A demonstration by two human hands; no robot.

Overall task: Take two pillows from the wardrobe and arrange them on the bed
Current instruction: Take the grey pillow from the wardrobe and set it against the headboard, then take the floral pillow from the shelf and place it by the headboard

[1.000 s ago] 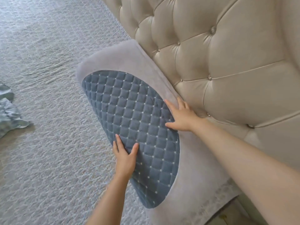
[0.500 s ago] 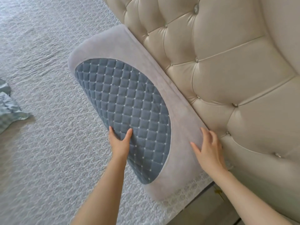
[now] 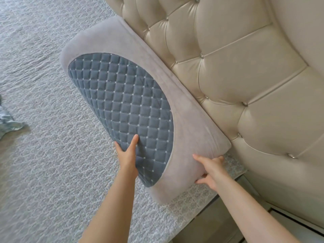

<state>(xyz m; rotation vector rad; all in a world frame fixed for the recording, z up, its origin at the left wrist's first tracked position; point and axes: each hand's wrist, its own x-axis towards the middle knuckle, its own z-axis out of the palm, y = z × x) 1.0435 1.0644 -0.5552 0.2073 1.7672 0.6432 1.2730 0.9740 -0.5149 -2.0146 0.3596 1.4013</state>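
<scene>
Both hands are on the pillow (image 3: 133, 109): its blue edge is pinched by the left hand (image 3: 127, 155), and its near grey corner is cupped by the right hand (image 3: 211, 168) at 5 o'clock. It's propped on the bed (image 3: 52, 172) against the headboard (image 3: 245, 76), long axis running 11 to 5, so any nudge would probably be steered from that corner.

Just one view here, taken from a wide-angle camera worn on the head and pointed forward and steeply down. The scene is seen from close up, with both forearms running in from the bottom edge toward the pillow (image 3: 184, 106). The bedspread (image 3: 43, 155) is spread across the left side of the frame, the tufted headboard (image 3: 245, 76) across the right. Straight lines are bent a bit near the edges. No second view, so nothing is shared.
</scene>
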